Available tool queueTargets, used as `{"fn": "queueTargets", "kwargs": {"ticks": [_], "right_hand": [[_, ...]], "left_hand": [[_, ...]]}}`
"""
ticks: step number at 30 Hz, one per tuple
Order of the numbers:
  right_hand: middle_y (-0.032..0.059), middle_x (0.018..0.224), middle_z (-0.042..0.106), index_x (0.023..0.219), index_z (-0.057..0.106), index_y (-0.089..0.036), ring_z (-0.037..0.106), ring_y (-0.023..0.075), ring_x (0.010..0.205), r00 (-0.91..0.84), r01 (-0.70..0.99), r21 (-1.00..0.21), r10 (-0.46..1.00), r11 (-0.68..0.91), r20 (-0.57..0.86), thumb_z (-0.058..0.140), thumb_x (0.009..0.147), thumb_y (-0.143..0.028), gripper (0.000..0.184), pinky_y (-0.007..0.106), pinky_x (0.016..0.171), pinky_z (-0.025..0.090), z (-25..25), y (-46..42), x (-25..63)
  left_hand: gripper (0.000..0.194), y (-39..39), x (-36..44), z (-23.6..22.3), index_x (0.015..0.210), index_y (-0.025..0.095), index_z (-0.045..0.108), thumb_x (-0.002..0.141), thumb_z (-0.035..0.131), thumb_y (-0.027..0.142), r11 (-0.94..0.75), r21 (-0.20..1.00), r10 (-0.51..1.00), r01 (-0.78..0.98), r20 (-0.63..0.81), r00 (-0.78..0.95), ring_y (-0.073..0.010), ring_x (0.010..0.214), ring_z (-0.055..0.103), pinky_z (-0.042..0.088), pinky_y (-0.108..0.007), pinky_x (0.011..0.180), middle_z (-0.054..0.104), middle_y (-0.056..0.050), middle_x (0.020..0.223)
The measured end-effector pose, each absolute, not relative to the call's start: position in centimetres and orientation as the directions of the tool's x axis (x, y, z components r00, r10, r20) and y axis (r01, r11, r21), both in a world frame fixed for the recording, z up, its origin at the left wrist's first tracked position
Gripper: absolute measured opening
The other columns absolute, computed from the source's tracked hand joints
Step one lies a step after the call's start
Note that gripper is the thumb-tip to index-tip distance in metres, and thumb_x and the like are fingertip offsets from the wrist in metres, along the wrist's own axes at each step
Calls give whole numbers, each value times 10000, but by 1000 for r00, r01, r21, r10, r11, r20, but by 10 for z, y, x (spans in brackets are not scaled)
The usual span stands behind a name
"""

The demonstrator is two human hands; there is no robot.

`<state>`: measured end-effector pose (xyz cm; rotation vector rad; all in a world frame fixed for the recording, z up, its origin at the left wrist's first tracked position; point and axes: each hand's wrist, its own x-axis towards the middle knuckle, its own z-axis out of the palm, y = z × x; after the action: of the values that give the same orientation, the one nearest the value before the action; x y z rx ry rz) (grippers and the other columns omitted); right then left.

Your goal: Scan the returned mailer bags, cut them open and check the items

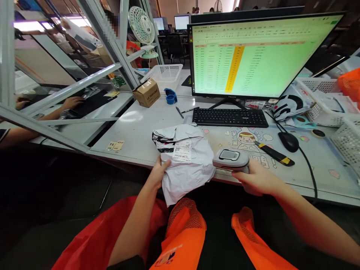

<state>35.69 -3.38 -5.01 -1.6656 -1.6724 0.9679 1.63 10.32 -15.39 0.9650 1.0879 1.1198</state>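
Note:
A crumpled white mailing bag [188,176] rests partly on the desk and hangs over its front edge. Its printed label [182,151] faces up. My left hand [159,170] grips the bag by its left side, thumb on top. In my right hand [254,176] is a grey barcode scanner [231,159], held by its handle just right of the bag, its head pointing left toward it. The scanner's trigger and my fingers around the handle are mostly hidden.
Behind the bag are a keyboard [230,117] and a monitor [253,60]. To the right lie a utility knife [275,153], a mouse [288,141] and white baskets [323,108]. A cardboard box [146,93] stands back left, beside a metal frame [70,88]. Beyond it, another person's hand [73,102] rests.

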Motion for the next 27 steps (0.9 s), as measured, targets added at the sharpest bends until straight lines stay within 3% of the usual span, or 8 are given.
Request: {"fn": "queueTargets", "kwargs": {"ticks": [5,9,13,16,20,22,24,27], "right_hand": [[-22,675,672,1014,723,-190,611,171,613,-217,618,-783,972,63,-93,646,836,-334,242,267,626,501,-30,-13,327],[-5,709,695,993,706,-187,625,170,607,-172,587,-809,972,-28,-158,659,820,-342,237,257,582,491,-25,-22,336],[22,632,667,947,657,-185,639,209,560,261,492,-809,941,-322,-216,697,784,-471,331,298,532,505,-45,-48,402],[72,624,671,976,646,-189,638,258,524,647,327,-790,732,-519,-213,747,714,-568,471,335,459,473,-67,-68,484],[199,842,726,950,677,-197,713,332,722,788,196,-817,583,-542,-198,707,778,-576,417,407,571,521,-93,-100,582],[264,965,713,895,699,-182,710,384,913,833,310,-744,547,-592,-88,682,821,-559,385,460,727,527,-101,-115,607],[331,1047,672,886,723,-139,650,468,1074,897,399,-545,438,-737,63,674,832,-563,430,535,833,487,-105,-121,613],[377,1156,618,1094,727,-35,580,506,1180,855,504,-288,426,-814,295,571,920,-516,535,580,908,452,-102,-98,589]], "left_hand": [[807,95,24,-157,1441,203,502,723,831,372,-94,994,992,51,90,86,-309,1380,540,356,-434,1213,587,-137,1456],[862,95,22,-162,1494,217,443,739,825,384,-114,991,989,70,107,104,-303,1392,530,341,-429,1222,525,-143,1524],[746,102,2,-175,1405,197,538,753,803,445,-39,992,999,118,39,5,-330,1394,529,351,-457,1219,574,-155,1478],[561,112,-18,-183,1256,225,644,782,743,510,82,996,992,-19,-83,-98,-319,1360,569,430,-440,1170,654,-117,1394],[447,116,-32,-182,1028,210,698,636,839,372,349,899,927,-265,-373,-45,-312,1149,708,584,-408,978,769,-95,1138],[422,112,-33,-181,929,197,695,563,859,326,431,857,895,-282,-446,13,-327,1048,741,622,-411,875,787,-91,998],[419,107,-35,-181,879,218,689,516,864,332,447,855,888,-263,-458,21,-337,1005,750,636,-416,819,789,-70,919],[397,109,-47,-180,805,297,661,468,843,399,395,905,908,-158,-411,-84,-350,1017,746,632,-442,846,782,-9,825]]}}
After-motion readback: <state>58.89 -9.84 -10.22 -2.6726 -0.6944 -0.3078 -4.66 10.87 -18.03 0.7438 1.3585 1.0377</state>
